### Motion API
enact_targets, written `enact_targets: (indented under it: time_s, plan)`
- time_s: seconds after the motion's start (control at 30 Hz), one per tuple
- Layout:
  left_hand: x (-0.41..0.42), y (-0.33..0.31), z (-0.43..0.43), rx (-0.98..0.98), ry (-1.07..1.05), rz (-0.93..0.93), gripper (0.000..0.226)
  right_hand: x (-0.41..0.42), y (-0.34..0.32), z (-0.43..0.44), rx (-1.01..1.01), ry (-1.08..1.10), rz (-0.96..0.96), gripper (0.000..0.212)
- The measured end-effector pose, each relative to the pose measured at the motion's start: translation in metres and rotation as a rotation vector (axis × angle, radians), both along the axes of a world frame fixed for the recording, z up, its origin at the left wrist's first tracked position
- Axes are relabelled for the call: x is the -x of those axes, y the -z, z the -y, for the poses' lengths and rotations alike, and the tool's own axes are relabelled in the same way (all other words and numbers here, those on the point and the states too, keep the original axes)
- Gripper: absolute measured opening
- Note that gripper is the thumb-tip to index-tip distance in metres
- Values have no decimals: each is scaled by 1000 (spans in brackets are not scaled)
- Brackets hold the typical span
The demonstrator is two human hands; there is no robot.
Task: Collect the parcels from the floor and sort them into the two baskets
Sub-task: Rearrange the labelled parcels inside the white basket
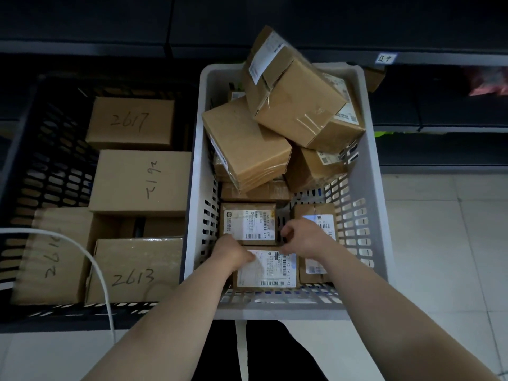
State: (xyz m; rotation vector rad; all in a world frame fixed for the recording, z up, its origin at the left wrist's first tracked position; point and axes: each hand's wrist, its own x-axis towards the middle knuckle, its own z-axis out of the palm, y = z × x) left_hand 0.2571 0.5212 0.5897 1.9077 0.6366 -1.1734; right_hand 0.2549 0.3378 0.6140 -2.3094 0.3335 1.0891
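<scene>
Two baskets stand side by side on the floor. The black basket [52, 160] on the left holds several brown boxes with handwritten numbers, such as 2617 [130, 122] and 2613 [134, 270]. The white basket [368, 215] on the right is piled with several taped cardboard parcels, the top one [297, 97] tilted above the rim. Both hands reach into the white basket's near end. My left hand [233, 253] and my right hand [305, 237] grip the left and top edges of a small labelled parcel [270, 270] lying flat at the near wall.
Dark shelving runs along the back, with a small label tag [386, 57] on its edge. A white cable [101, 279] loops over the black basket's near corner. Pale floor tiles [439, 243] lie to the right of the white basket.
</scene>
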Motion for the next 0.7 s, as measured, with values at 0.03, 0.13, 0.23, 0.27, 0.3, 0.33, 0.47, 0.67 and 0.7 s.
enact_targets:
  time_s: [0.03, 0.13, 0.23, 0.27, 0.3, 0.33, 0.47, 0.67, 0.7]
  plan:
    - [3, 1, 1, -51, 53, 44, 38, 4, 4, 2, 63, -24, 37, 30]
    - [14, 13, 1, -128, 146, 144, 40, 16, 12, 9, 185, 89, 187, 30]
    - [21, 18, 3, -155, 153, 163, 53, 24, 16, 20, 268, 111, 166, 40]
    - [22, 20, 4, -159, 159, 170, 57, 26, 15, 22, 276, 103, 131, 42]
    - [22, 20, 6, -171, 177, 171, 58, 28, 16, 23, 281, 89, 108, 45]
    - [21, 21, 8, -191, 202, 168, 58, 28, 16, 24, 283, 81, 95, 46]
    - [12, 10, 12, -222, 183, 138, 36, 22, 7, 26, 230, 93, 66, 49]
    - [-17, -45, 17, -207, 66, 335, 19, -5, -36, 32, 34, 311, 405, 41]
    - [-25, -58, 17, -228, 28, 369, 22, -15, -48, 34, 30, 402, 490, 37]
